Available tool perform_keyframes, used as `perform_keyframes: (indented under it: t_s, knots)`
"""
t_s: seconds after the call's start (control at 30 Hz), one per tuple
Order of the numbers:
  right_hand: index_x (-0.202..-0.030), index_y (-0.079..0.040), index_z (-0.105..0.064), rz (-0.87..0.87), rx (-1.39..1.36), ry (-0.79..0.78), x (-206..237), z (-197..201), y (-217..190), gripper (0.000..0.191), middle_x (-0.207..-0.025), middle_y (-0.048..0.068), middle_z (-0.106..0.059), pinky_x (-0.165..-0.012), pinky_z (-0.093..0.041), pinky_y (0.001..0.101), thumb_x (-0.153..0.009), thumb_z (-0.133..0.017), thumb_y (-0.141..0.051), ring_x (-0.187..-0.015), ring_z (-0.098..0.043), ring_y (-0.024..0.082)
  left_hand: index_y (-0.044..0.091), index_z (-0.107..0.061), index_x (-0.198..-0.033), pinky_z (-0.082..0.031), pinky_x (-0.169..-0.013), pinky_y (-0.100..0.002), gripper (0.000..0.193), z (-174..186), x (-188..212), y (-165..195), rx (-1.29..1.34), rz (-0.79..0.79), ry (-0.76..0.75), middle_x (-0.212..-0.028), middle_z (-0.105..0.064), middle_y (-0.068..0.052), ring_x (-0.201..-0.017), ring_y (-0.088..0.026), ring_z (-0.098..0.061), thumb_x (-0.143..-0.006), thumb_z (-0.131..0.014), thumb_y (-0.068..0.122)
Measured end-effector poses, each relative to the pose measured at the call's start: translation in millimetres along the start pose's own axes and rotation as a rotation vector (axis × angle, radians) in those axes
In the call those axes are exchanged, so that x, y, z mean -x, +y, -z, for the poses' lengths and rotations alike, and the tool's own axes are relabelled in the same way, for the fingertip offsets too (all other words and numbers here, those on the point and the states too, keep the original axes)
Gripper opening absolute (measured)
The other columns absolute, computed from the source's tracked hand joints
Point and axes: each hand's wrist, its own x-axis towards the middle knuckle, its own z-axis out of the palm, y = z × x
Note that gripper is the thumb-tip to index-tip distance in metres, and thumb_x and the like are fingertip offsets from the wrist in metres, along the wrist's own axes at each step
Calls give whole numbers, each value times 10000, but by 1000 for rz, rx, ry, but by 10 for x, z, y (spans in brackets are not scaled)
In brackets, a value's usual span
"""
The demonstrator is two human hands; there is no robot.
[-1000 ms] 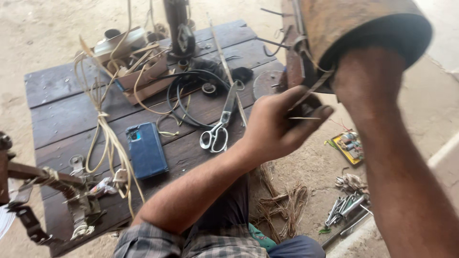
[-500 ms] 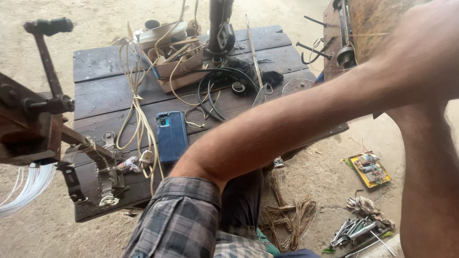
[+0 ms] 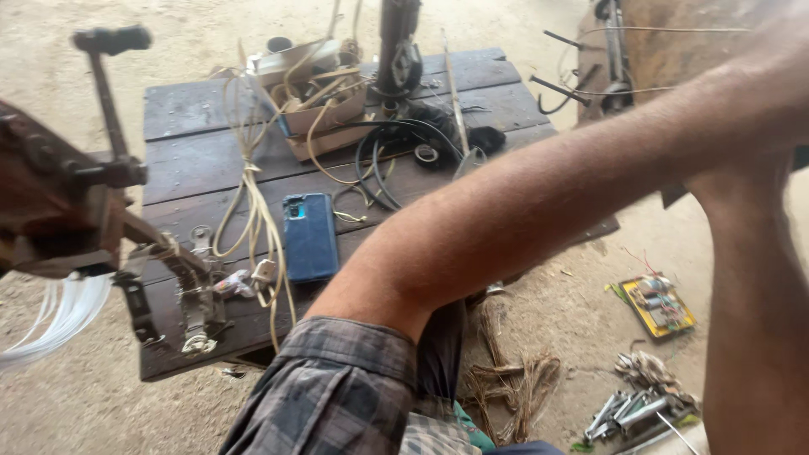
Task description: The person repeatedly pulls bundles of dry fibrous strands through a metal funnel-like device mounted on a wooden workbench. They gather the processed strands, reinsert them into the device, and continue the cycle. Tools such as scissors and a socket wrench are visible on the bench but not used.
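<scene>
My left forearm (image 3: 522,211), in a rolled plaid sleeve (image 3: 337,396), crosses the view from the bottom centre up to the top right, and its hand is past the frame edge. On the right my right forearm (image 3: 758,320) rises straight up, its hand also out of sight. Both arms reach toward a rusty metal body (image 3: 674,34) with thin wires and rods sticking out at the top right. Below my left arm a blue phone (image 3: 309,236) lies flat on a dark wooden table (image 3: 194,168).
On the table are a cardboard box of wires (image 3: 324,118), cream cords (image 3: 253,202), a black cable coil (image 3: 379,160) and a metal clamp (image 3: 198,312). A rusty machine with a handle (image 3: 59,194) stands at the left. A yellow circuit board (image 3: 661,303), metal tools (image 3: 632,413) and fibre bundles (image 3: 514,388) lie on the ground.
A second ago my left hand was in view pinching thin wires at the rusty body. The view has swung left, both hands have left the frame and the rusty machine has come in.
</scene>
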Motion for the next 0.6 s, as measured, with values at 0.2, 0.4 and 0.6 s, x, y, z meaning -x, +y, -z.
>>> perform_keyframes:
  t_s: [0.2,0.4,0.6]
  knots:
    - [-1266,-1,-610,87,-21,93,66,3,86,380,-1196,181,-661,-1054,-482,497,-1044,-794,-249,-1184,-618,341,156,-631,-1168,-515,-618,-364,399,25,-143,29,109,-45,-168,-790,-676,-20,-709,-202,-664,-967,-699,494]
    - [-1316,6,-585,154,-23,113,129,-29,90,425,-1238,176,-650,-1093,-467,499,-1065,-800,-261,-1236,-603,332,147,-634,-1151,-500,-607,-361,391,41,-231,73,218,-93,-299,-784,-665,-22,-697,-198,-647,-978,-697,492]
    - [-1262,-6,-580,90,-227,37,41,-79,100,405,-1156,143,-650,-1047,-504,468,-1102,-808,-299,-1177,-639,286,138,-637,-1135,-485,-596,-358,386,34,-220,114,250,-122,-326,-778,-654,-25,-685,-194,-630,-989,-694,491]
